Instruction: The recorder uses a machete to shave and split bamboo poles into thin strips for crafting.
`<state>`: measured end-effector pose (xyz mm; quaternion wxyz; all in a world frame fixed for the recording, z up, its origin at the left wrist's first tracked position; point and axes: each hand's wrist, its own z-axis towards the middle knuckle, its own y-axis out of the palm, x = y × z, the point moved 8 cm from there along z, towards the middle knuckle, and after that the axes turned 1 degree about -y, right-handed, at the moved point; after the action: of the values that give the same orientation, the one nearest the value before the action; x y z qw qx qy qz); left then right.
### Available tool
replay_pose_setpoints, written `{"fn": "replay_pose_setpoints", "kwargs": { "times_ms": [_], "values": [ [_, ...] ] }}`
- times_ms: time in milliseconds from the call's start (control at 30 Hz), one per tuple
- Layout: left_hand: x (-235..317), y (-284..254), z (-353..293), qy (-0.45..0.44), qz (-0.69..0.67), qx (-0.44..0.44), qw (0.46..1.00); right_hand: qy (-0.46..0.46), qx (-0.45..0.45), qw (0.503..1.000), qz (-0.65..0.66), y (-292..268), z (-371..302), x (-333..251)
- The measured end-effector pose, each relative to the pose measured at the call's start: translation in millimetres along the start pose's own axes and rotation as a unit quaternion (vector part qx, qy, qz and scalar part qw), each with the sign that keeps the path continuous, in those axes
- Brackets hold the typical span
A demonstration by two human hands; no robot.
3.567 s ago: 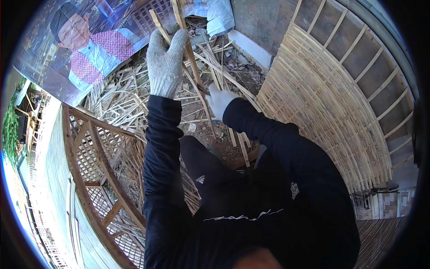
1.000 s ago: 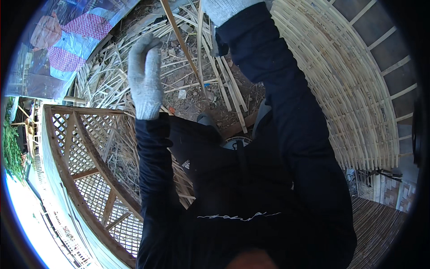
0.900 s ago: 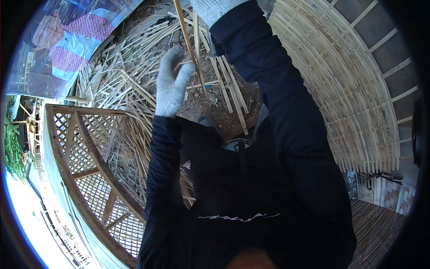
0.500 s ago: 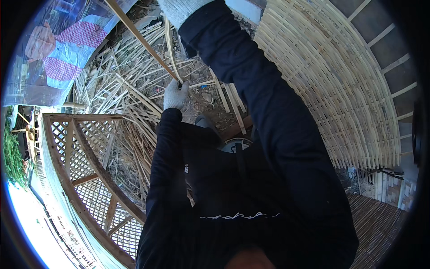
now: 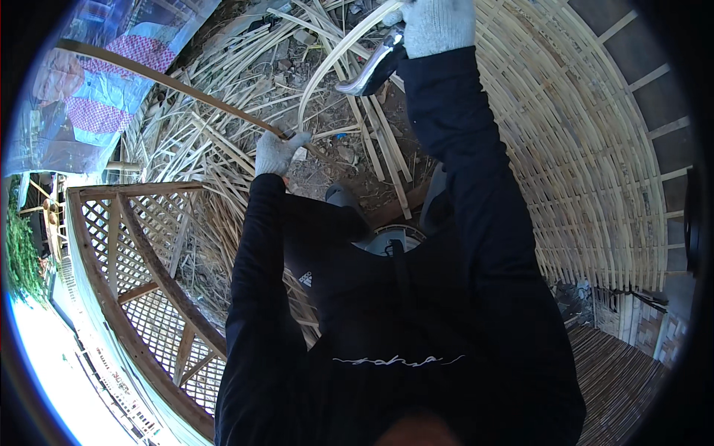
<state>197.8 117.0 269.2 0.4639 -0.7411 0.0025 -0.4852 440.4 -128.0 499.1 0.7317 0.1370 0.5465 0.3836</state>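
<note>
While the person's dark-sleeved arms rise from the lower edge, the left hand (image 5: 277, 152), in a pale knit glove, is closed around a long brown bamboo strip (image 5: 171, 85) that runs up and left from the fist toward the picture's rim. The right hand (image 5: 439, 26), gloved the same way, sits higher and farther out, wrapped around the handle of a curved metal blade (image 5: 368, 70) whose tip hangs down to the left; a pale bent strip (image 5: 327, 67) arcs just beside that blade.

Beneath the arms lies bare dirt ground (image 5: 327, 160), strewn with a loose pile of cut bamboo slats (image 5: 201, 149) crossing at all angles. No container shows clearly.

On the left stands a wooden lattice panel (image 5: 134, 253) with a curved frame, close to the left elbow. On the right a large woven bamboo wall (image 5: 595, 163) curves round, near the right sleeve. Open room lies only in the dirt patch between them. Far at the upper left is a pink and blue cloth (image 5: 97, 82).
</note>
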Motion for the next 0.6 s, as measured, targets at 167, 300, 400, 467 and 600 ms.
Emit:
{"fn": "replay_pose_setpoints", "kwargs": {
  "times_ms": [167, 300, 400, 467, 600],
  "values": [
    [-11.5, 8.1, 9.7, 0.083, -0.065, -0.06, 0.993, 0.019, 0.056, 0.997, -0.04, -36.1, 1.3, 8.2],
    [-43.1, -2.7, 13.5, -0.008, -0.023, -0.074, 0.997, 0.04, 0.092, 0.995, -0.011, -69.0, -4.5, 22.9],
    [-56.2, -15.3, 16.3, -0.005, -0.074, -0.053, 0.996, -0.007, 0.049, 0.998, -0.043, -90.0, -12.8, 22.9],
    [-63.4, -16.6, 19.8, 0.0, -0.096, -0.053, 0.994, -0.078, 0.023, 0.978, -0.192, -98.9, -15.1, 12.4],
    [-78.8, -13.9, 29.1, -0.051, -0.127, -0.064, 0.989, -0.013, 0.012, 0.992, -0.121, -126.2, 1.0, 4.9]
  ]
}}
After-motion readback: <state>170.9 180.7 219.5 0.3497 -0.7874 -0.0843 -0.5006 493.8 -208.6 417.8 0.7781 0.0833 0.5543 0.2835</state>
